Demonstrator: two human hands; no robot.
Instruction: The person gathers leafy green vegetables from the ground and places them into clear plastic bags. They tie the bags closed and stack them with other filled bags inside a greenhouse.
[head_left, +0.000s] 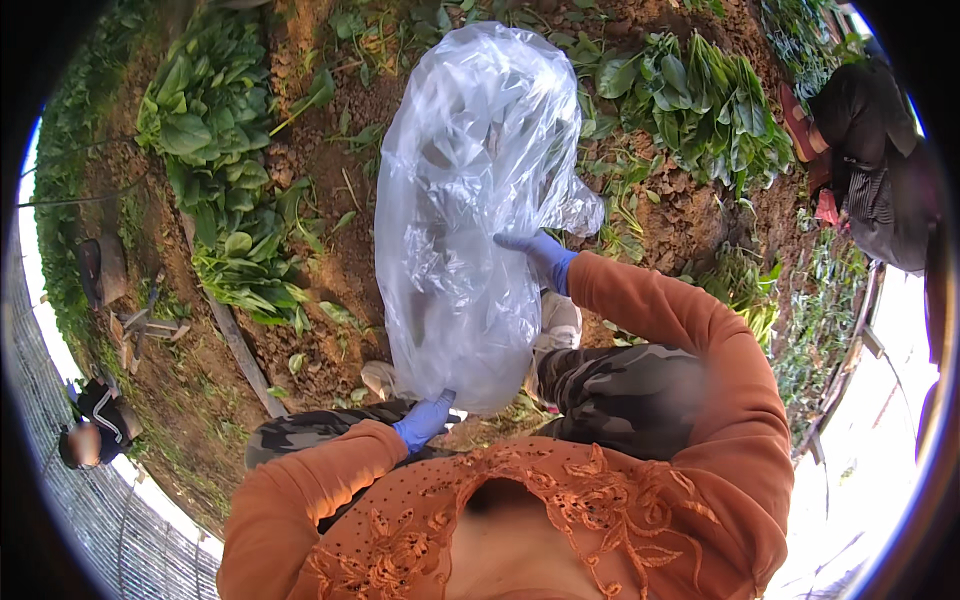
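A large clear plastic bag (461, 202), puffed out and creased, stretches away from me over the soil between my feet. My left hand (424, 424), in a blue glove stained dark at the fingertips, pinches its near end, thumb on top. My right hand (546, 259), gloved the same way, grips the bag's right side; its other fingers are hidden by the film. Just beyond that hand a gathered corner of the bag sticks out to the right. Only soil and greenery show dimly through the plastic, and I cannot tell whether anything is inside.
Piles of leafy greens lie to the left (217, 127) and right (712, 112), with a smaller bunch (742, 289) near my right elbow. A wooden strip (232, 337) runs along the left soil. One person (870, 142) is at far right, another (101, 424) at far left.
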